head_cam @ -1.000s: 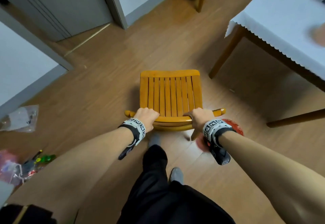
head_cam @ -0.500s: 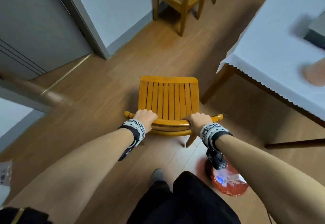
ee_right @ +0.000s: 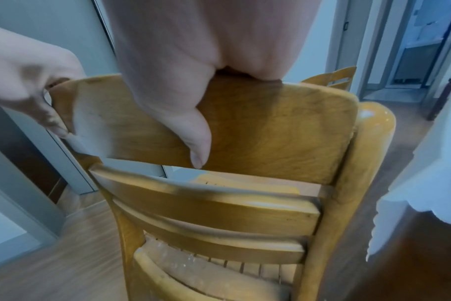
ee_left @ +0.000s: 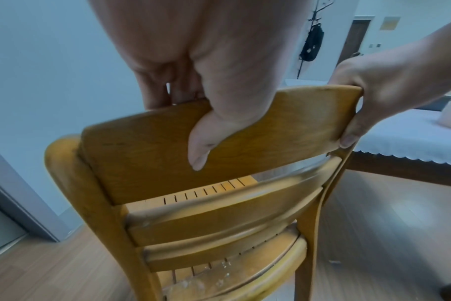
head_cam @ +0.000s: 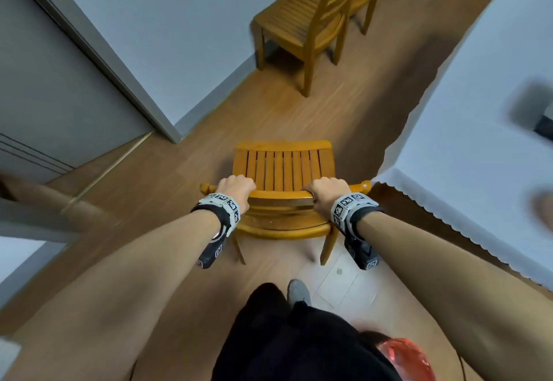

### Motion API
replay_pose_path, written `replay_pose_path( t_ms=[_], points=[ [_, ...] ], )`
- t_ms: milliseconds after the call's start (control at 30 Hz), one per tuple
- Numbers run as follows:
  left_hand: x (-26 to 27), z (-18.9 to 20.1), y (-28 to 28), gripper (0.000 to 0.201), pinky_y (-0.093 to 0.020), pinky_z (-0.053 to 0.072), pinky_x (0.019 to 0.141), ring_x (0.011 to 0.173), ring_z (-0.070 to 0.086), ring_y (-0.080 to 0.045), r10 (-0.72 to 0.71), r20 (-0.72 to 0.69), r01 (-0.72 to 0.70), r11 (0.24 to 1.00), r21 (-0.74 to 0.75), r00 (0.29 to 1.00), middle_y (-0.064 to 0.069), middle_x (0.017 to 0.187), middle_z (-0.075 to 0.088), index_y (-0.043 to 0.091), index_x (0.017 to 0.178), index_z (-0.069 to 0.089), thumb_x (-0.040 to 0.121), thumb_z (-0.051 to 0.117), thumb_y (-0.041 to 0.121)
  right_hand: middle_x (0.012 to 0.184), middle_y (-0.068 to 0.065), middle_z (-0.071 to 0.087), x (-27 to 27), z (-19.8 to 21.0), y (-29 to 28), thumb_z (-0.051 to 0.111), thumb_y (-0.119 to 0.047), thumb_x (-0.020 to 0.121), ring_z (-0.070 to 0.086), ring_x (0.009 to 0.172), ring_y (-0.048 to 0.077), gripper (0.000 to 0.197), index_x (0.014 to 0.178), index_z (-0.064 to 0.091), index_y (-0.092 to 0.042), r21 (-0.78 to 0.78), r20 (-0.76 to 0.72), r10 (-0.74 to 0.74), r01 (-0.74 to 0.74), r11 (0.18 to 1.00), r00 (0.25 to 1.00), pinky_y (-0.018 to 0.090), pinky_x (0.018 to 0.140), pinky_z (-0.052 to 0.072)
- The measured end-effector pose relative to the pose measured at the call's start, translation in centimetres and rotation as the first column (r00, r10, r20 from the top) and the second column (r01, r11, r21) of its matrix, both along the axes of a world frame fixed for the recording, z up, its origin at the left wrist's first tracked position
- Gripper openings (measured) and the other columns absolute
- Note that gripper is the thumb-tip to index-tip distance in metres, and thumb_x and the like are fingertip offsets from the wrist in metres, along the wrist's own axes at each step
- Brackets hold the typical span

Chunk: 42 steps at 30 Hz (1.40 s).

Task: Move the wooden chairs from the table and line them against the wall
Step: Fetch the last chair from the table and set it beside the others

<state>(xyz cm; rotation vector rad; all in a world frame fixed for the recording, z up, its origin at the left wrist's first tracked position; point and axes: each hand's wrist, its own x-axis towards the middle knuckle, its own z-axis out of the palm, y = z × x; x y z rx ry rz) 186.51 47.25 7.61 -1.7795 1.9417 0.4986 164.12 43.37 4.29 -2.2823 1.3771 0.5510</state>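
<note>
Since a moment ago we have carried the chair point(head_cam: 282, 168) forward, and a second chair point(head_cam: 311, 18) against the wall point(head_cam: 167, 21) now fills the upper right of the frame. Our left hand point(head_cam: 236, 190) and right hand point(head_cam: 329, 193) both wrap its top rail, mid-frame beside the table point(head_cam: 466, 141). Next, we judge, we set it alongside that chair.
</note>
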Motion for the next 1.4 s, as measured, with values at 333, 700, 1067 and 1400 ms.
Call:
replay_pose_path(
  t_ms=[333,700,1067,1400],
  points=[
    [1.9,-2.1,-16.8,0.022,-0.037,0.048,0.084,0.102,0.062,-0.028,0.022,-0.022,-0.022,1.0,-0.008,1.0,-0.004,0.104,0.066,0.022,0.106,0.067,0.089,0.063,0.009,0.101,0.002,0.067,2.2,-0.6,-19.5,0.056,-0.017,0.089,0.065,0.096,0.029,0.025,0.109,0.066,-0.027,0.011,-0.095,0.084,-0.083,0.996,0.992,0.034,0.072,0.045],
    [5.4,-2.8,-38.1,0.02,-0.038,0.05,0.088,0.1,0.062,-0.026,0.013,-0.044,-0.012,1.0,0.021,0.999,-0.003,0.103,0.066,0.022,0.108,0.066,0.09,0.064,0.014,0.114,-0.003,0.068,5.8,-1.2,-42.6,0.055,-0.014,0.092,0.065,0.104,0.025,0.052,0.132,0.061,-0.046,0.012,-0.058,0.12,-0.119,0.993,0.991,0.036,0.083,0.051],
    [4.5,-2.9,-52.8,0.017,-0.037,0.048,0.082,0.097,0.061,-0.026,0.077,-0.081,-0.075,0.997,0.029,0.994,-0.002,0.1,0.065,0.023,0.104,0.065,0.088,0.061,0.02,0.089,-0.01,0.065,6.0,-2.1,-60.7,0.059,-0.023,0.094,0.065,0.084,0.02,0.029,0.108,0.068,-0.047,-0.024,-0.079,0.203,-0.206,0.978,0.976,0.035,0.071,0.054],
    [0.5,-3.6,-62.6,0.023,-0.033,0.043,0.075,0.101,0.061,-0.026,0.275,-0.029,-0.273,0.961,0.048,0.961,-0.004,0.108,0.064,0.021,0.11,0.063,0.088,0.061,0.024,0.079,-0.012,0.065,5.9,-2.9,-75.0,0.055,-0.021,0.096,0.062,0.071,0.013,0.026,0.099,0.07,-0.041,-0.02,-0.095,0.494,-0.498,0.867,0.864,0.029,0.064,0.055]
  ],
)
